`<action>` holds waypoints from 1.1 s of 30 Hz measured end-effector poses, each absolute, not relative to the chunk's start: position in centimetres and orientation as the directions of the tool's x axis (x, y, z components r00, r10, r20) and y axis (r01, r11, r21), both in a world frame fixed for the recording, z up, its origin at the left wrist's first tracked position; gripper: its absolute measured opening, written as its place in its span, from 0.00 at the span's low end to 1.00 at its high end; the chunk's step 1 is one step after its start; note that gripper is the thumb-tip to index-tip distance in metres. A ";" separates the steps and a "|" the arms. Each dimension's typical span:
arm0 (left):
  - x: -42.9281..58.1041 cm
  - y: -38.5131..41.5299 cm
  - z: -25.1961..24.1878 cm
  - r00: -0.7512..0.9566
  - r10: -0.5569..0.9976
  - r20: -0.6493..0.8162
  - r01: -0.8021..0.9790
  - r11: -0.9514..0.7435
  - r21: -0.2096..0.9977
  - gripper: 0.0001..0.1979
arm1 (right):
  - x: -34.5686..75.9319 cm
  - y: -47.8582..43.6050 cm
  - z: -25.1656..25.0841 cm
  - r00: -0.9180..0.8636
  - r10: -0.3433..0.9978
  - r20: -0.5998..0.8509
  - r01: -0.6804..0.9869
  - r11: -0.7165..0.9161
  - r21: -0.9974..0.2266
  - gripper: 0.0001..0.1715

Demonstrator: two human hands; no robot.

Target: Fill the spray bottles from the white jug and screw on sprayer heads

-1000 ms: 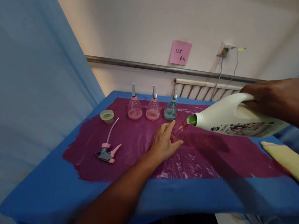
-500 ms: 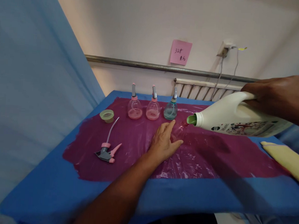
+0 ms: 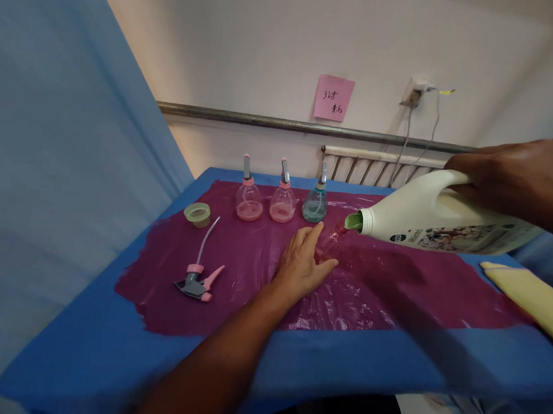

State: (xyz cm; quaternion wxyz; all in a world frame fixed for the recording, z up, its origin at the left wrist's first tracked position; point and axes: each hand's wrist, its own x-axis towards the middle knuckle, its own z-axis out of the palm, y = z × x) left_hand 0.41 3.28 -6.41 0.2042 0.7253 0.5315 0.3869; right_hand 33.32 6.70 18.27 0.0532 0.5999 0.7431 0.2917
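Note:
My right hand (image 3: 514,176) grips the handle of a large white jug (image 3: 433,218), tipped almost level with its green spout (image 3: 354,221) pointing left. Just below the spout stands a small clear bottle (image 3: 331,242) on the purple plastic sheet (image 3: 237,254). My left hand (image 3: 301,267) is curled round this bottle from the left, index finger up along its side and thumb in front. I cannot make out any liquid coming from the spout.
Three small spray bottles stand at the back: two pink (image 3: 249,200) (image 3: 283,202), one bluish (image 3: 315,203). A green cap (image 3: 197,213) and a loose pink trigger head (image 3: 198,283) lie left. A yellow cloth (image 3: 531,294) lies right. Blue curtain (image 3: 51,158) hangs left.
The jug's rear end has risen very slightly in my right hand. My left hand and the small bottle have stayed where they were.

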 end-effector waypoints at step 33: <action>0.4 3.3 -6.6 0.138 0.922 0.361 0.604 -0.367 0.708 0.48 | 33.3 6.6 18.5 -0.306 0.908 0.286 0.862 0.137 0.488 0.16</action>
